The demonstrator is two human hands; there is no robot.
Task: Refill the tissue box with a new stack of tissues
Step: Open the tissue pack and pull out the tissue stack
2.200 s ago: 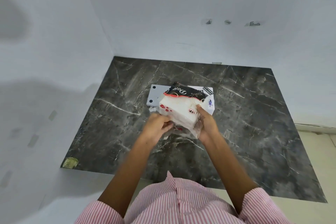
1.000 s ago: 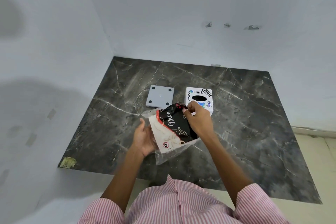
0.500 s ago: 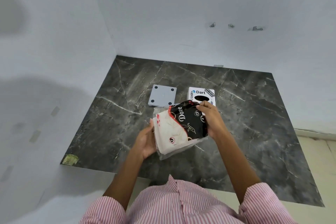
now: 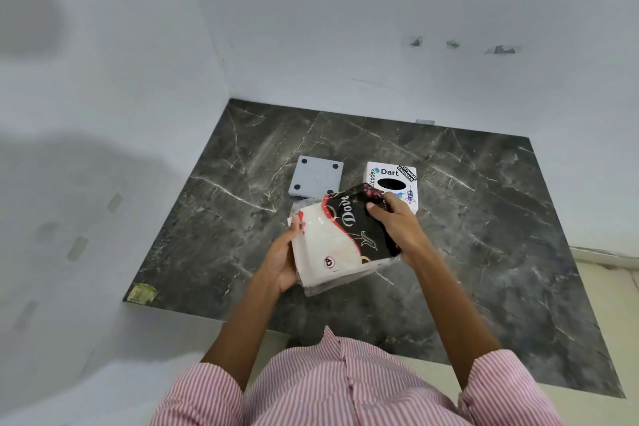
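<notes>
A plastic-wrapped tissue pack (image 4: 340, 239), black and white with red trim and the word "Dove", is held above the dark marble slab. My left hand (image 4: 281, 263) cups its lower left edge. My right hand (image 4: 397, 223) grips its upper right side, fingers over the black part. Just behind the pack stands the white cube tissue box (image 4: 392, 183) with a dark oval opening on top and "Dart" printed on it. Its grey square base plate (image 4: 316, 176), with black feet at the corners, lies flat to the box's left.
The marble slab (image 4: 501, 235) sits in a corner between two white walls. A small yellowish sticker (image 4: 140, 292) marks its front left corner. My striped pink shirt fills the bottom of the view.
The pack has turned in my hands so its printed face points up, and it has been lifted slightly toward the box. My right hand shifted along its upper right edge.
</notes>
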